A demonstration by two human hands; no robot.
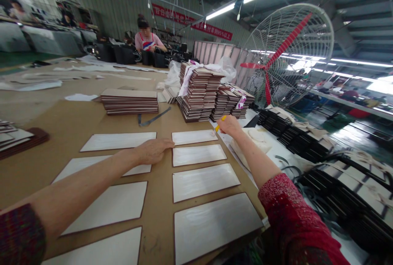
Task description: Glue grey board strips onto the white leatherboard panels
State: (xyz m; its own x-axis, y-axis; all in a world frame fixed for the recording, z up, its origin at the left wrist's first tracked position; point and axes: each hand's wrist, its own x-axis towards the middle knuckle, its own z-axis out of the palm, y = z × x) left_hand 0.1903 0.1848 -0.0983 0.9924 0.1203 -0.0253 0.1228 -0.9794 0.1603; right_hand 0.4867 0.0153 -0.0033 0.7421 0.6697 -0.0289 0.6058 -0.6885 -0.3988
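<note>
Pale rectangular panels with dark edges lie in two columns on the brown tabletop. My right hand (pixel 230 126) is closed around a yellow-handled brush (pixel 218 127), its tip down at the right end of the farthest panel (pixel 193 137) in the right column. At that panel's left end, my left hand (pixel 155 151) rests with fingers stretched out, fingertips touching the corner. Nearer panels in the same column include a wet-looking one (pixel 199 155) and a large glossy one (pixel 215 228). My left forearm partly covers the left column's panels (pixel 118 141).
Tall stacks of brown-edged panels (pixel 201 93) stand beyond my hands, with a lower stack (pixel 130 102) to the left. Black strapped pieces (pixel 337 183) are piled on the right. A large fan (pixel 285 52) with red blades stands behind. A person (pixel 149 40) works across the table.
</note>
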